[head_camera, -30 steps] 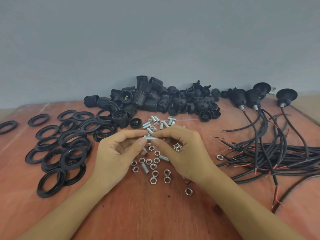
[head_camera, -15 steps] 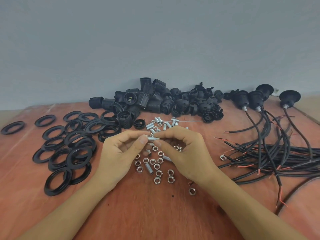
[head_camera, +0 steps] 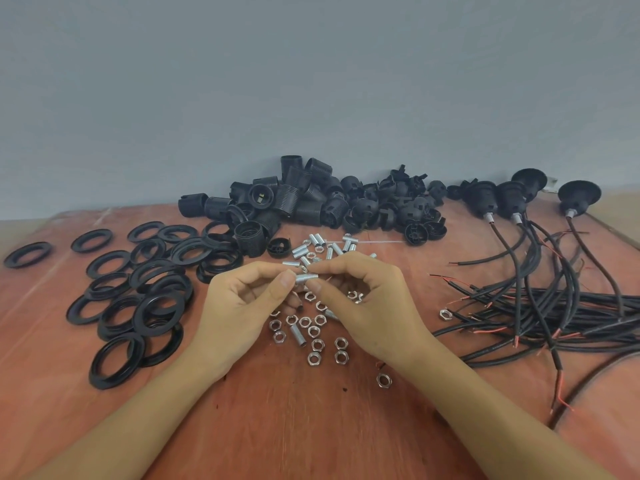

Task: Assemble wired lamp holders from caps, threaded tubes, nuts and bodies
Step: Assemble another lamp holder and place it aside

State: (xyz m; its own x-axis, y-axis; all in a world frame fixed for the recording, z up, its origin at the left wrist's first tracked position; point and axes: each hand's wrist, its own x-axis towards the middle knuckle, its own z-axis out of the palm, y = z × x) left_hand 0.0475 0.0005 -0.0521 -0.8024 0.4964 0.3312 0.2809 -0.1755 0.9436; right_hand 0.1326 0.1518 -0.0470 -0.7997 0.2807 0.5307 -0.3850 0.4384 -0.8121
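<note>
Where the reddish wooden surface (head_camera: 294, 427) lies nearest you, plain wood shows between your forearms. Just beyond, loose nuts (head_camera: 313, 344) lie scattered beneath your hands. Your left hand (head_camera: 239, 306) and right hand (head_camera: 367, 306) meet above them, each pinching one end of a threaded tube (head_camera: 306, 278) between thumb and forefinger. Its long axis runs left to right, roughly level, and it is held off the surface. Past it lies a cluster of spare tubes (head_camera: 322, 247). Black rings (head_camera: 138, 296) spread toward the left edge, while cables (head_camera: 554, 306) crowd the right edge. Along the far edge sit heaped bodies (head_camera: 294, 199), caps (head_camera: 398, 209) and wired holders (head_camera: 485, 199), against a plain grey wall (head_camera: 311, 81).
</note>
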